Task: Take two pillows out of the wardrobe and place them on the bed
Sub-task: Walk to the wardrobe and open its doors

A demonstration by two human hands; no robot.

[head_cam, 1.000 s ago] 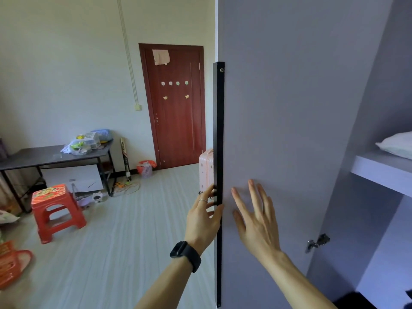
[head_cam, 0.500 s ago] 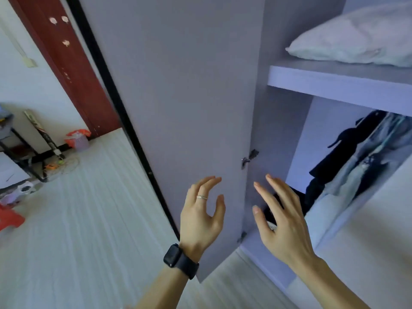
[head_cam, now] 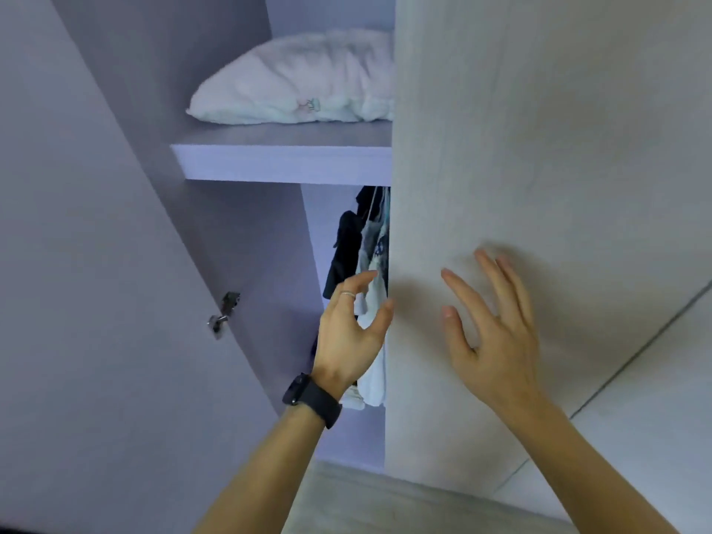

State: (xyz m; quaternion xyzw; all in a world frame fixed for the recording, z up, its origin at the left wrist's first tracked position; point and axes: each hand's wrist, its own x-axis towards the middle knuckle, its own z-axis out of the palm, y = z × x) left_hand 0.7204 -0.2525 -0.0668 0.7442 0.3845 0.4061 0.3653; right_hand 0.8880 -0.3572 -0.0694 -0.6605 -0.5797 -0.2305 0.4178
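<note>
Both hands shifted rightward, away from the open door (head_cam: 77,264).
Left hand (head_cam: 348,329): half open, fingers loosely curled, thumb at the edge of the shut door (head_cam: 539,148); holds nothing.
Right hand (head_cam: 497,333): wide open, fingers spread over the shut door's face; contact unclear.
Pillow (head_cam: 300,79): on the shelf (head_cam: 281,163), above and well apart from both hands.
Clothes (head_cam: 370,240): hanging just behind the left hand.

Dark and pale clothes (head_cam: 360,244) hang just beyond the left hand (head_cam: 346,337). A metal hinge (head_cam: 223,314) sits to its left. Pale floor (head_cam: 346,499) lies below it and the right hand (head_cam: 497,341).
</note>
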